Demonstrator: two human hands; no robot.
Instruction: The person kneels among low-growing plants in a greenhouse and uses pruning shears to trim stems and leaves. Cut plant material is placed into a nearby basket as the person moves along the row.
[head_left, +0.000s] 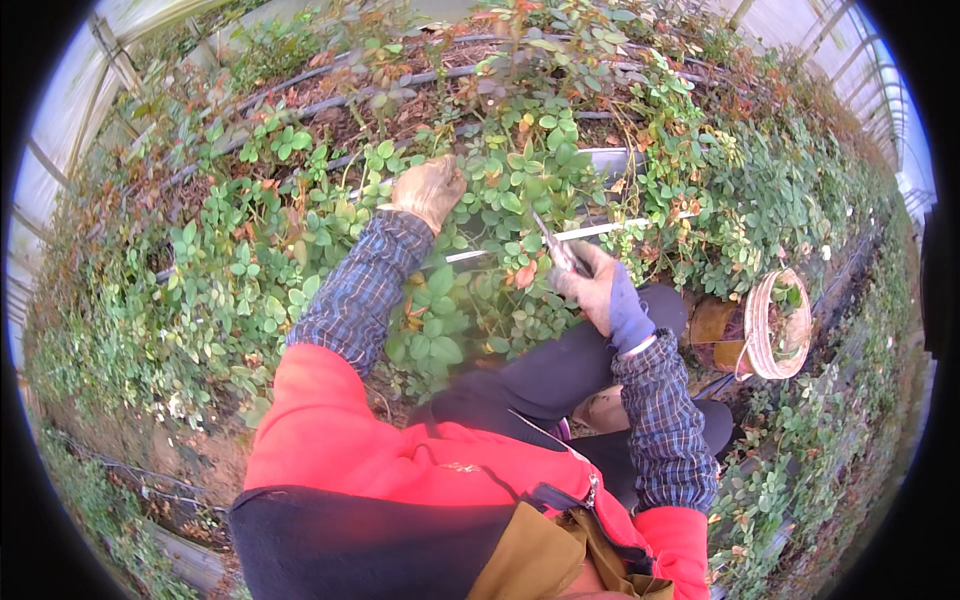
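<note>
My left hand (430, 191), in a tan glove with a checked oversleeve above it, is curled among the leaves of rose bushes (525, 169). Its fingertips are turned away, so what it grips, if anything, is hidden. In my right hand (596, 289), in a worn glove with a purple cuff, are pruning shears (559, 251); their narrow blades point up and left towards the foliage. The shears are a short way right of and below my left hand. Behind the leaves between the hands runs a thin white rail (600, 230).
A bucket (757, 330) with a pale rim and some cut greenery inside stands at the right, beside my knee. Dark irrigation hoses (360, 95) cross the planted bed. A dense row of bushes (795, 465) lies at lower right. Greenhouse film and posts (112, 52) rise beyond.
</note>
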